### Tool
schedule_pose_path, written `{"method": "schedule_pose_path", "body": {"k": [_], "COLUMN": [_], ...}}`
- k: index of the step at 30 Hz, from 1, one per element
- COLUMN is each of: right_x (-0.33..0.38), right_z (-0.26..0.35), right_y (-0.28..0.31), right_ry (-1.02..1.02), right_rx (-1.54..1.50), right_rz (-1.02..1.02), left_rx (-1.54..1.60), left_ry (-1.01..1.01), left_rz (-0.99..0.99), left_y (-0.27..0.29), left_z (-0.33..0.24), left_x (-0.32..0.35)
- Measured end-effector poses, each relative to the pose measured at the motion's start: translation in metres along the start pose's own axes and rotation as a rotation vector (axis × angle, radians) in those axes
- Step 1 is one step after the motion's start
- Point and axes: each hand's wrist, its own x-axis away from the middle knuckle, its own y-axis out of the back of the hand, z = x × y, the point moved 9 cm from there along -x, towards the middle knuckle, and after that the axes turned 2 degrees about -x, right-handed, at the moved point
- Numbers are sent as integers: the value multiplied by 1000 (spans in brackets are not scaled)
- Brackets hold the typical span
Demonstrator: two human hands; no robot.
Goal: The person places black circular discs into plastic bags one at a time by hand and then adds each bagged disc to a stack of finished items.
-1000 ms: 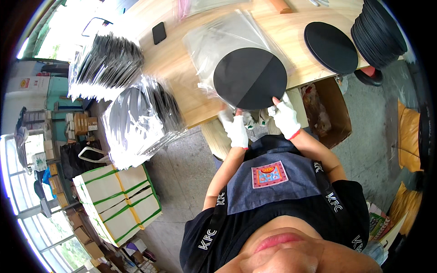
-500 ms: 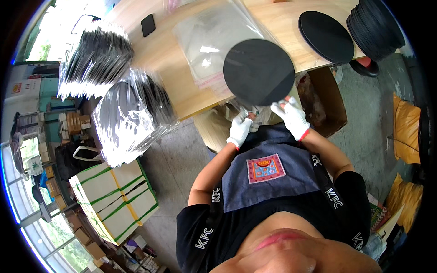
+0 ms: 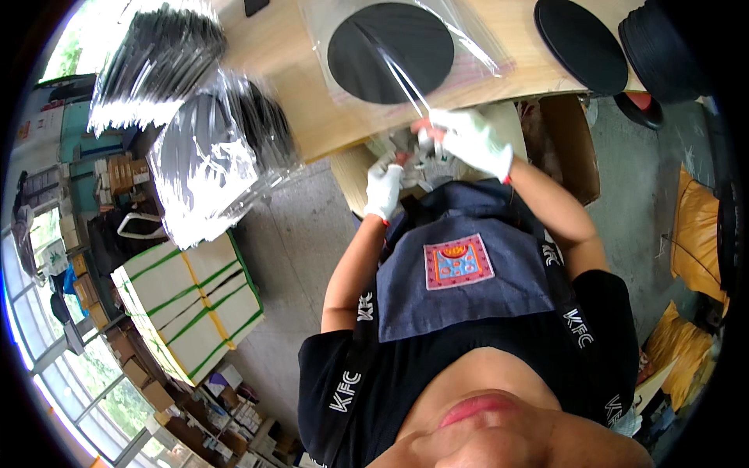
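Note:
A black round disc [image 3: 390, 53] lies inside a clear plastic bag [image 3: 477, 48] on the table, and the bag's near side reaches the table's front edge. My right hand [image 3: 474, 144], in a white glove with bare fingertips, is closed at that near side, where a bright fold of film runs up across the disc. Lower and to the left, my left hand [image 3: 385, 186], gloved the same way, has its thumb and fingers pinched together by the table edge. Shiny film shows between the two hands, but what the left fingertips hold is too small to tell.
Bagged black discs stand in two bundles [image 3: 207, 160] at the table's left. On the right are a flat black disc [image 3: 581, 45] and a stack of discs [image 3: 663, 51]. An open cardboard box [image 3: 573, 148] sits below the edge; a strapped white carton [image 3: 191, 304] stands lower left.
The black disc has gone from above the bags into a clear bag. My right hand has moved up and left to the bag's near side; my left hand has shifted slightly left and up.

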Motion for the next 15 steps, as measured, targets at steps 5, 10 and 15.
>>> {"method": "schedule_pose_path", "body": {"k": [5,10,15], "right_x": [-56,-76,-31], "right_z": [0,-28,3], "right_y": [14,13,-60], "right_ry": [262,120,353], "right_rx": [852,931,795], "right_rz": [-170,-181,19], "left_rx": [10,47,2], "left_ry": [-59,23,-24], "left_rz": [-27,15,-76], "left_y": [15,21,31], "left_z": [-8,-9,-18], "left_x": [2,6,25]}}
